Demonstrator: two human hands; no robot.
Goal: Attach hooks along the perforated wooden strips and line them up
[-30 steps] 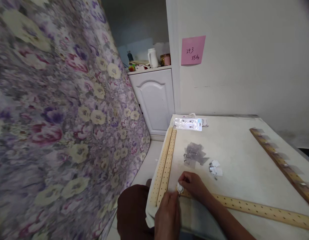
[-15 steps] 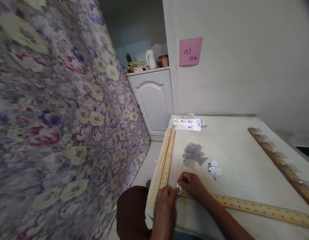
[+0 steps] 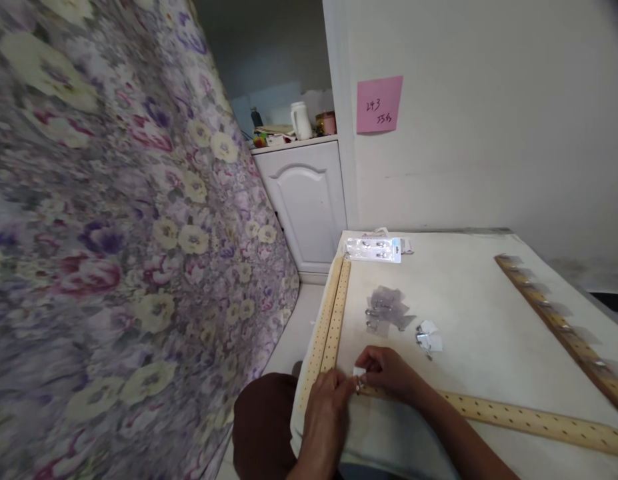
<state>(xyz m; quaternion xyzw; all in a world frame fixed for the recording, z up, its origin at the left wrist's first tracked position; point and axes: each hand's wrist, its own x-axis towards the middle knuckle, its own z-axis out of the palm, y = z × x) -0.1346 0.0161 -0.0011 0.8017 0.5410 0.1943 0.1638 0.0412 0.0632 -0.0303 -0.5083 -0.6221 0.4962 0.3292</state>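
My left hand point(image 3: 329, 408) and my right hand point(image 3: 389, 373) meet over the near end of a wooden strip with holes point(image 3: 529, 421). Fingers of both are closed at a small metal hook with a white square tab point(image 3: 359, 372); its lower metal part shows at the strip's end. The right fingertips pinch beside the white tab, and the left thumb and forefinger press from the other side. Beyond my right hand lie a few metal hooks with white tabs point(image 3: 429, 337). Farther off is a pile of metal hooks on clear grey film squares point(image 3: 386, 308).
Two wooden strips with holes point(image 3: 331, 320) lie along the table's left edge. A clear blister pack point(image 3: 373, 250) sits at the back. On the right, a brown-edged strip point(image 3: 559, 320) bears several clear pieces. A floral curtain point(image 3: 139, 233) hangs at the left.
My right hand has shifted slightly to the right, its fingers turned so that more of the white tab shows. The left hand stays nearly in place at the strip's end.
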